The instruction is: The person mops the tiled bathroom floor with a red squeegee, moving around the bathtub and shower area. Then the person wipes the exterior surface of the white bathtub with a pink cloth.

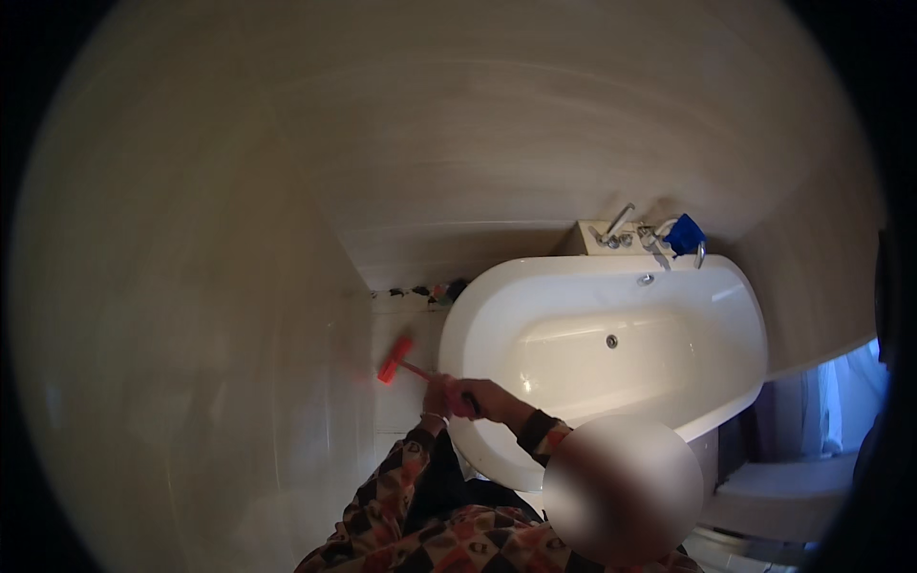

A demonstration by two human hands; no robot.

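Both my hands are around the pink handle end of a long-handled cleaning tool with a red head (395, 360), possibly a brush or squeegee. My left hand (438, 396) is on the handle towards the red head, with a light bracelet at the wrist. My right hand (481, 398) grips the pink end, beside a black part. The head is over the pale tiled floor, between the left wall and the bathtub. A white oval bathtub (573, 401) lies to the right of the head, partly beneath my right forearm.
Chrome taps (615, 238) and a blue cloth-like item (686, 235) are at the tub's far edge. Small dark and coloured items (438, 291) lie along the wall base. The left wall (315, 401) stands close by. A blurred round patch hides the lower right.
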